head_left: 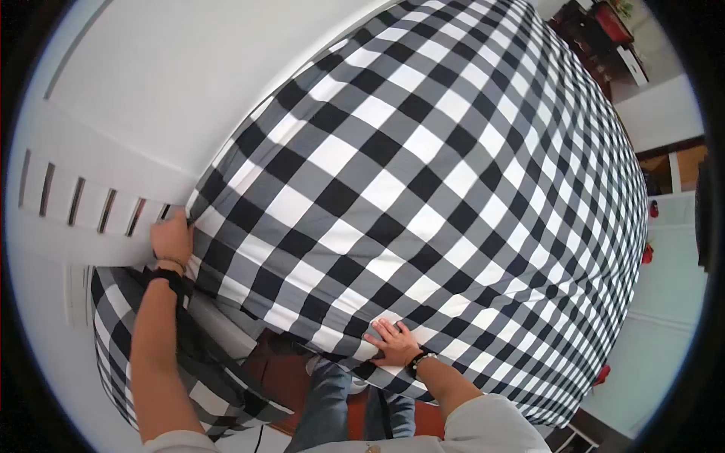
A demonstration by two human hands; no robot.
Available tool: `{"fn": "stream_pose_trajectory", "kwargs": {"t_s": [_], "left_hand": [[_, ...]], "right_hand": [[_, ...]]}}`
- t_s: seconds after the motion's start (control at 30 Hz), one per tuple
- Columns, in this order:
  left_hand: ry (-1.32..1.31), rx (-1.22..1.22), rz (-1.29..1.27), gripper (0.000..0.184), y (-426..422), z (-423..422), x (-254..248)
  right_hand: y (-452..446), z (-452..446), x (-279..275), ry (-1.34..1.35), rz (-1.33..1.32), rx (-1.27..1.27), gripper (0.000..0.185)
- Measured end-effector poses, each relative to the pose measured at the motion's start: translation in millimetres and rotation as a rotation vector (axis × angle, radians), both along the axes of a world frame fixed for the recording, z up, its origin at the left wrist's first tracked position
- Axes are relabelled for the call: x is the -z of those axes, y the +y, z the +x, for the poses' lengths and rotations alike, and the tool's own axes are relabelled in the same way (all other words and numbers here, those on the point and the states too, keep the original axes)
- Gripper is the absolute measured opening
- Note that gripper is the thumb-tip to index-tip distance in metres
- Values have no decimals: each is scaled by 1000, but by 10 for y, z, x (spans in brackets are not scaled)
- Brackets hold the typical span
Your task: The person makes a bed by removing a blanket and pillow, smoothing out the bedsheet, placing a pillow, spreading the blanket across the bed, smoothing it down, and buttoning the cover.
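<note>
A black, white and grey checked sheet [408, 181] covers a large bed, with some wrinkles toward its lower right part. At the sheet's left corner, beside the slatted white headboard [113, 181], my left hand [173, 240] is closed, its fingers at the fabric's edge and partly hidden. Flat on the sheet near its front edge lies my right hand [394, 343], fingers spread, holding nothing. Below my left forearm, a matching checked cloth item [117, 317] sits against the wall.
A white wall [174, 68] runs along the bed's far left side. Reddish floor [283, 374] shows around my legs. Pale cabinet doors [668, 279] with red ornaments stand at the right. Dark furniture [581, 34] is at the top right.
</note>
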State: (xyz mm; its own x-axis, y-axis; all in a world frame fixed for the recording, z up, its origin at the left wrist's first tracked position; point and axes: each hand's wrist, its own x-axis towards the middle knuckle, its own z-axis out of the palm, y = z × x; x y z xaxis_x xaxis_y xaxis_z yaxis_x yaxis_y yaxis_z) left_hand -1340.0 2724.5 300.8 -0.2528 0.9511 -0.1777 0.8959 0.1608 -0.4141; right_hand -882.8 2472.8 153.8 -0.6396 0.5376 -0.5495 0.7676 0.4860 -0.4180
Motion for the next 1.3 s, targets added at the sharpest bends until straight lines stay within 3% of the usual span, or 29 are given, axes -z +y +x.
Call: {"fn": "stream_pose_trajectory", "kwargs": {"t_s": [0.1, 0.13, 0.2, 0.27, 0.3, 0.33, 0.37, 0.43, 0.5, 0.57, 0.6, 0.83, 0.9, 0.97, 1.0, 1.03, 1.1, 1.13, 1.2, 1.27, 1.3], "left_hand": [[18, -159, 65, 28, 36, -80, 594], [8, -147, 66, 28, 51, 89, 580], [18, -156, 504, 39, -51, 500, 578], [-219, 13, 700, 47, -93, 819, 916], [-483, -111, 390, 52, -62, 1341, 612], [-694, 133, 346, 62, -181, 1721, 574], [-594, 394, 82, 66, -312, 2000, 654], [-676, 931, 89, 70, -414, 2258, 827], [-583, 614, -61, 77, -194, 2111, 863], [-527, 338, 91, 92, -34, 1687, 866], [-499, 206, 46, 96, 57, 1506, 774], [-475, -36, 265, 99, -3, 985, 1217], [-504, -59, 228, 100, 42, 944, 1274], [-521, -31, 247, 101, 58, 900, 1358], [-529, 10, 278, 102, 69, 874, 1378], [-532, 4, 278, 102, 92, 870, 1379], [-574, -20, 215, 104, 108, 865, 1367], [-590, 0, 239, 105, 108, 845, 1413], [-634, 2, 204, 103, 109, 833, 1408], [-662, -7, 165, 101, 138, 833, 1400], [-663, -17, 129, 103, 155, 846, 1367]], "right_hand": [[60, -9, -71, -26, -60, -42, 78], [90, -8, -116, -26, -74, -39, 78], [43, 24, -70, 2, -61, -5, 78], [41, 9, -73, 39, -34, 13, 78], [58, -9, -64, 39, -30, 6, 78], [63, -8, -48, 24, -36, -12, 78], [62, 5, -42, 6, -43, -32, 77], [49, -14, -47, -15, -36, -46, 76], [55, -10, -44, -24, -33, -43, 75], [53, -2, -62, -30, -30, -39, 74], [77, -11, -107, -44, -46, -41, 74], [126, -38, -216, -39, -39, -25, 70], [200, -9, -295, 180, 32, 122, 65], [689, 47, -394, 180, 7, 246, 63], [1200, 38, -465, 362, 181, 357, 60], [1769, -64, -659, 382, 480, 434, 64], [2941, -164, -669, 332, 686, 642, 77], [3576, -214, -549, 452, 753, 722, 80], [4653, -419, -374, 473, 590, 872, 91], [5125, -1026, -683, 160, 423, 976, 103], [5274, -1253, -741, 155, 439, 914, 106]]}}
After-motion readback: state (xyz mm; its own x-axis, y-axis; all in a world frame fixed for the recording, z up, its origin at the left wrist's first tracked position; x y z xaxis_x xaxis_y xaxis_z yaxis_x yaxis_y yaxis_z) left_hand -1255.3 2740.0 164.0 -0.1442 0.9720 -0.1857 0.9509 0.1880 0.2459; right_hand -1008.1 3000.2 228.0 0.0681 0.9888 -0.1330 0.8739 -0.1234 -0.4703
